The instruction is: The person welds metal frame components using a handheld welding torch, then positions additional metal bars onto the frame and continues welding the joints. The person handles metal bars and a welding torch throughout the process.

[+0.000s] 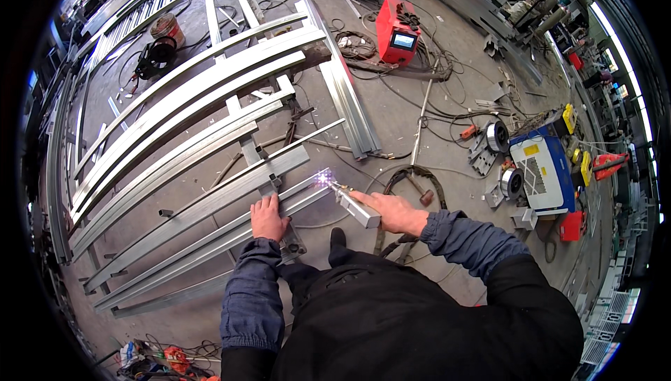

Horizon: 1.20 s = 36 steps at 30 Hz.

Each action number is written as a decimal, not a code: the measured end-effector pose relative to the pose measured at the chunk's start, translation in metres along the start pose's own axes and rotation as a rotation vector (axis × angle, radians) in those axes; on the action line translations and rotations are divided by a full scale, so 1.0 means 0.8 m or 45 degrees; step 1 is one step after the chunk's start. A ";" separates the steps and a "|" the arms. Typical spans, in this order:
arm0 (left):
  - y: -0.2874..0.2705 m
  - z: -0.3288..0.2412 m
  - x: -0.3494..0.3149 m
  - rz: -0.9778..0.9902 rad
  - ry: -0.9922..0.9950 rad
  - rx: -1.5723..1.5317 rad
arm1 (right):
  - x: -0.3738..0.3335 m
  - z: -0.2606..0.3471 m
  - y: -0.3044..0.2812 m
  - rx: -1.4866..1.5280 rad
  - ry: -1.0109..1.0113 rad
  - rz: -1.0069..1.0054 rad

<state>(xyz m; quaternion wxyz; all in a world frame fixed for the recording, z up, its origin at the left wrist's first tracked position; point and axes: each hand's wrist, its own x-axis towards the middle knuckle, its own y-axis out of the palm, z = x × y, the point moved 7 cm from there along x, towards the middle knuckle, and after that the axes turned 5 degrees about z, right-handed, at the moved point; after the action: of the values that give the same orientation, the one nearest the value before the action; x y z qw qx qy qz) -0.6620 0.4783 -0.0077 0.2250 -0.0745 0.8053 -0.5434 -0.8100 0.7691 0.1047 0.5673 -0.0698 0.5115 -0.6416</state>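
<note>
The right hand (393, 212) grips a boxy grey torch (361, 212), its tip sparking at the end of a long, grooved metal bar (203, 248). The left hand (268, 219) rests there, whether closed I cannot tell. A yellow label (532, 149) marks the blue-and-white machine (549, 196).

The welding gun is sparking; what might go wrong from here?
The bare left hand rests on the metal channel near the bright sparks, so heat or spatter might burn it. The welding gun is held by the right hand alone and could wander off the channel. The dark hose looping to the right of the black shoe could snag a step that way.
</note>
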 end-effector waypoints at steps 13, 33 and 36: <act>0.002 0.002 -0.001 0.005 -0.008 0.008 | -0.002 0.000 0.002 0.012 0.036 0.025; -0.019 -0.052 -0.024 -0.101 0.183 -0.277 | -0.064 0.030 -0.048 0.485 -0.169 -0.525; -0.031 -0.149 -0.045 0.396 0.507 -0.838 | -0.051 0.059 -0.074 1.023 -0.140 -0.723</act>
<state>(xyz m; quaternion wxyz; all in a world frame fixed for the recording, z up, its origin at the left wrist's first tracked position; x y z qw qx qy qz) -0.6863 0.5815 0.0615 0.1084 0.0869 0.9655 -0.2204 -0.8031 0.7647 0.1907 0.3783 -0.0159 0.1536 -0.9127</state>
